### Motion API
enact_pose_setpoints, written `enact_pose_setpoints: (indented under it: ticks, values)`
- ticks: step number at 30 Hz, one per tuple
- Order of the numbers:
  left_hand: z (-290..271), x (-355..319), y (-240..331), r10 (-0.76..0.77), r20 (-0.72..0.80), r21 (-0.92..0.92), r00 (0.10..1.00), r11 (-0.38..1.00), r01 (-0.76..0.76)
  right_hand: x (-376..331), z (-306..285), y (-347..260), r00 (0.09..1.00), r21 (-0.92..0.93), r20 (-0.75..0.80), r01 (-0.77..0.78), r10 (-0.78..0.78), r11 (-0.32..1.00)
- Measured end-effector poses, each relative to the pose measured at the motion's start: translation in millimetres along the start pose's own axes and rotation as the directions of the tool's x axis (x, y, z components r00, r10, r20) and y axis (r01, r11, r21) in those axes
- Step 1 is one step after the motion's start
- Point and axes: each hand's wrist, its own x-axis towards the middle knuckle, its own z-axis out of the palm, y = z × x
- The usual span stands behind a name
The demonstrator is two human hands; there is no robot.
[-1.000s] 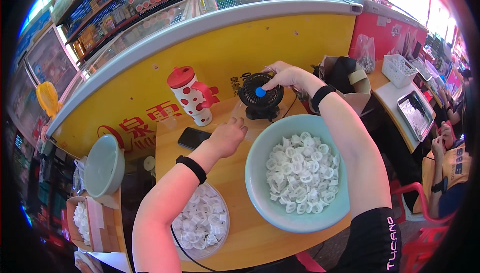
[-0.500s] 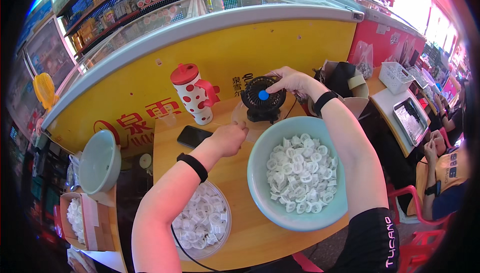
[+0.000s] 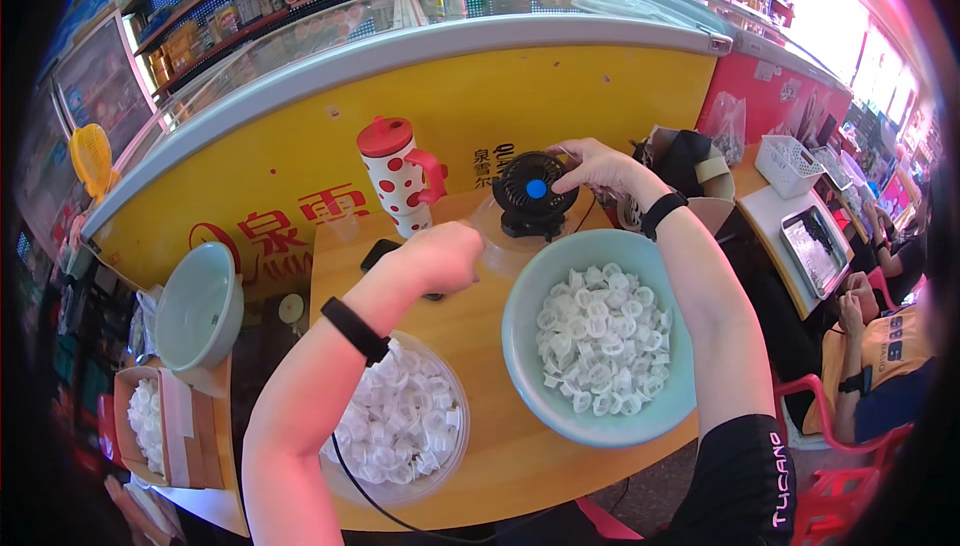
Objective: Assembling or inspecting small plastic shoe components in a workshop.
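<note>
A small black desk fan point(image 3: 533, 193) with a blue hub stands at the table's far side. My right hand point(image 3: 603, 170) grips its right edge, thumb in front and fingers behind. My left hand point(image 3: 446, 258) is closed above a black phone point(image 3: 378, 255), partly covering it; whatever it holds is hidden. Below my right forearm sits a light-green basin point(image 3: 518, 386) with many small white translucent plastic pieces point(image 3: 606, 336). Under my left forearm, a clear round tub point(image 3: 462, 436) contains similar pieces point(image 3: 405, 421).
A red-and-white spotted tumbler point(image 3: 398, 181) stands left of the fan. Behind the table runs a yellow freezer chest point(image 3: 620, 106). To the left are another basin point(image 3: 203, 311) and a cardboard box point(image 3: 190, 436) of white pieces. A person point(image 3: 880, 366) sits at the right.
My left hand has moved slightly left and nearer me, over the phone. My right hand stays at the fan, its thumb now nearer the fan's edge. The whole view has shifted slightly.
</note>
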Motion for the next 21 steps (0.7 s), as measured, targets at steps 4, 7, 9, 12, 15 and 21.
enact_pose_setpoints:
  ticks: [4, 7, 9, 12, 15, 21]
  values:
    - [-35, -54, 29, 0.062, -0.128, -0.029, 0.99, 0.997, -0.066, 11, 8, 18, 0.992, 0.012, -0.013, 0.124, -0.124, 0.992]
    - [-48, -111, 51, 0.165, -0.234, 0.011, 0.958, 0.986, -0.167, 20, 11, 29, 0.967, 0.021, -0.037, 0.253, -0.253, 0.967]
    - [-61, -151, 70, 0.179, -0.217, 0.084, 0.96, 0.983, -0.165, 22, 12, 32, 0.968, 0.004, -0.016, 0.251, -0.251, 0.968]
    - [-74, -201, 99, 0.151, -0.196, 0.144, 0.969, 0.982, -0.124, 22, 14, 36, 0.95, -0.123, -0.04, 0.303, -0.31, 0.945]
    - [-72, -237, 115, 0.126, -0.168, 0.104, 0.978, 0.989, -0.109, 19, 18, 31, 0.948, -0.158, -0.05, 0.304, -0.316, 0.939]
    - [-53, -288, 125, 0.055, -0.204, -0.073, 0.977, 0.995, -0.072, 12, 21, 19, 0.928, -0.334, -0.073, 0.322, -0.365, 0.886]
